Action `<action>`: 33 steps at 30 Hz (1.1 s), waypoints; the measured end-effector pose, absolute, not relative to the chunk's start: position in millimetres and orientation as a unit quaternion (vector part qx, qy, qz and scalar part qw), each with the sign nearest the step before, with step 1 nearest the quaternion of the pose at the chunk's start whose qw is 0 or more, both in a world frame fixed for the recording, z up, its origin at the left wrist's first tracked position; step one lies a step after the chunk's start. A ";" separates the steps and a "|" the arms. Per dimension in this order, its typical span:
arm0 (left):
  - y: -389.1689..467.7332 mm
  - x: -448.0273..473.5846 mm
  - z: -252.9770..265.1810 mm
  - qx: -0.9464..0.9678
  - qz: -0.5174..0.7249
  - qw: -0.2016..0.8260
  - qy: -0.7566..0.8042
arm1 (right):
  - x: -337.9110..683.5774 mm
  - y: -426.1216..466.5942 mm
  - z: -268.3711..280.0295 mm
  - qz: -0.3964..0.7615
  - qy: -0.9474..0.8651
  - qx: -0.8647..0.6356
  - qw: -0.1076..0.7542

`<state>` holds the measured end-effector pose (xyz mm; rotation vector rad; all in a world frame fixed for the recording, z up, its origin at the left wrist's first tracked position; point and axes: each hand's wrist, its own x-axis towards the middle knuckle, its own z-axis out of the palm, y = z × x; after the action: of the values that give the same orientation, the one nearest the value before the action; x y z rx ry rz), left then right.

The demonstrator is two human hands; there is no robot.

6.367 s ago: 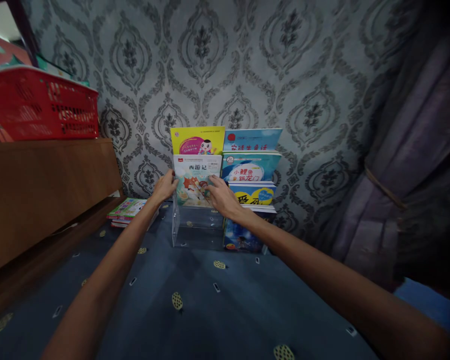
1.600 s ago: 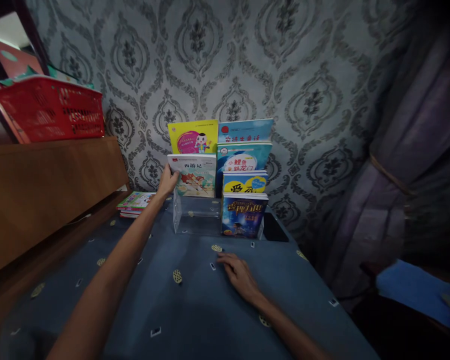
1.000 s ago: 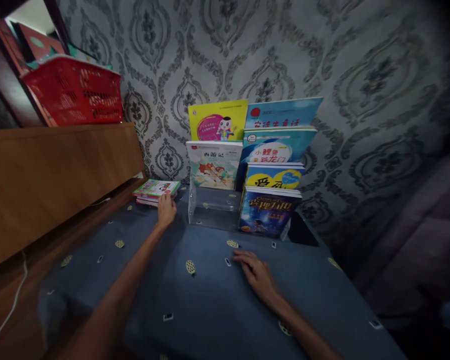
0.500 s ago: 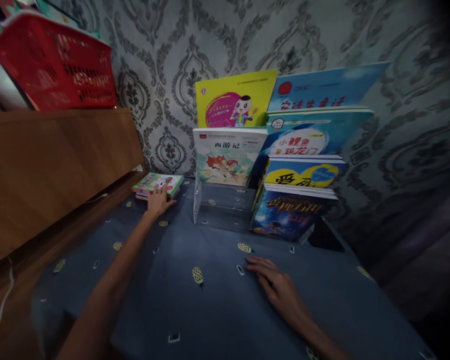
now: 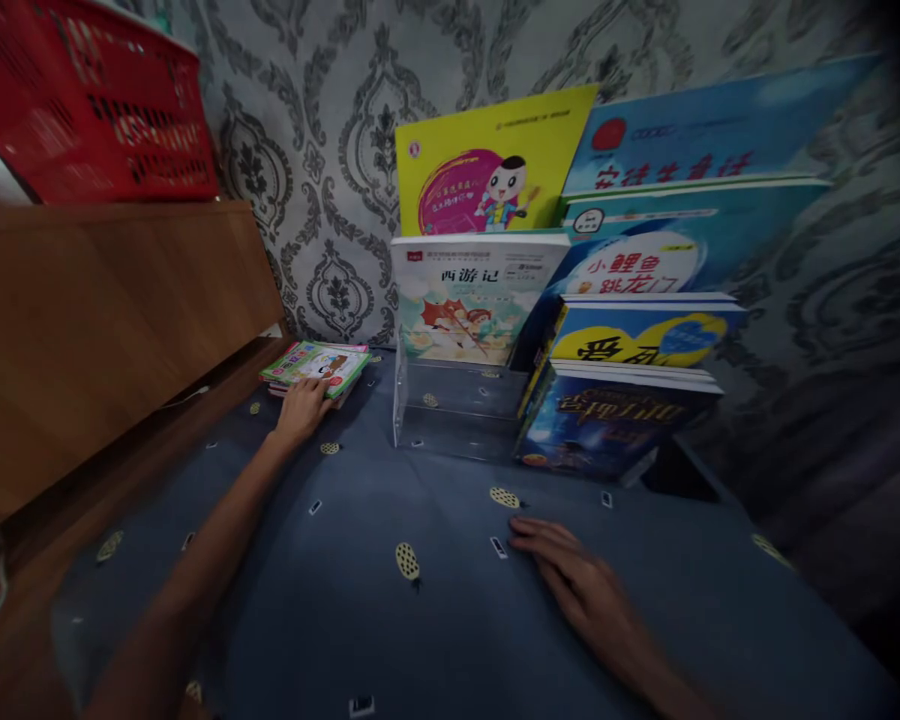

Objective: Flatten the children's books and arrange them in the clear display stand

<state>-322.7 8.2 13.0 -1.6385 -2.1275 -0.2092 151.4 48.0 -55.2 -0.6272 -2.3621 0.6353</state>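
Observation:
My left hand is at the front right edge of a small stack of books at the far left of the table. Its fingers bend over the edge of the top book, which has a green cover with a cartoon picture; the thumb is hard to make out. My right hand rests on the dark blue tablecloth with fingers stretched out, holding nothing. Beyond it stands a clear acrylic book rack. A white-topped book and a yellow book lean in its left column.
The rack's right column holds several books, with a dark blue book in front and a blue book at the back. A wooden cabinet on the left carries a red plastic basket. Patterned wallpaper rises behind.
My left hand has drawn back from the top of the stack to its near edge, with its fingers now bent there. My right hand still lies on the cloth. The view has shifted closer.

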 end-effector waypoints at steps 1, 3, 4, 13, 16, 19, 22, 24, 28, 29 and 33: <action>5.7 -323.9 12.0 -0.601 -0.072 0.227 -0.763 | 151.3 47.9 -54.9 0.237 -0.892 -0.235 0.304; -0.7 -325.2 9.0 -0.609 -0.066 0.241 -0.753 | 151.1 47.4 -54.5 0.235 -0.891 -0.236 0.307; -4.6 -325.4 7.1 -0.611 -0.067 0.249 -0.748 | 151.0 47.0 -54.3 0.236 -0.890 -0.237 0.309; -50.3 -304.5 -1.7 -0.610 -0.086 0.230 -0.753 | 150.2 43.9 -53.1 0.257 -0.885 -0.248 0.300; -69.5 -293.4 -3.2 -0.604 -0.089 0.188 -0.769 | 149.2 44.1 -55.1 0.267 -0.880 -0.251 0.301; -91.0 -285.8 -6.1 -0.604 -0.100 0.158 -0.774 | 148.7 43.8 -56.8 0.271 -0.875 -0.253 0.312; -120.0 -278.6 -9.4 -0.615 -0.117 0.140 -0.767 | 149.2 43.3 -57.9 0.269 -0.877 -0.248 0.310; -145.2 -272.4 -13.0 -0.620 -0.125 0.116 -0.766 | 149.8 43.3 -59.0 0.264 -0.880 -0.248 0.308; -195.7 -262.3 -25.9 -0.619 -0.122 0.023 -0.775 | 150.1 43.7 -59.7 0.262 -0.880 -0.248 0.309; -203.7 -262.4 -29.3 -0.616 -0.128 0.006 -0.777 | 150.0 43.7 -59.0 0.263 -0.880 -0.246 0.309; -199.2 -279.6 -36.1 -0.569 -0.138 0.016 -0.811 | 149.2 43.0 -53.6 0.266 -0.886 -0.235 0.298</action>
<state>-279.6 -199.2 -36.1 -1.7678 -2.5209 -0.4302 149.2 43.0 -53.6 -0.6237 -2.3545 0.7060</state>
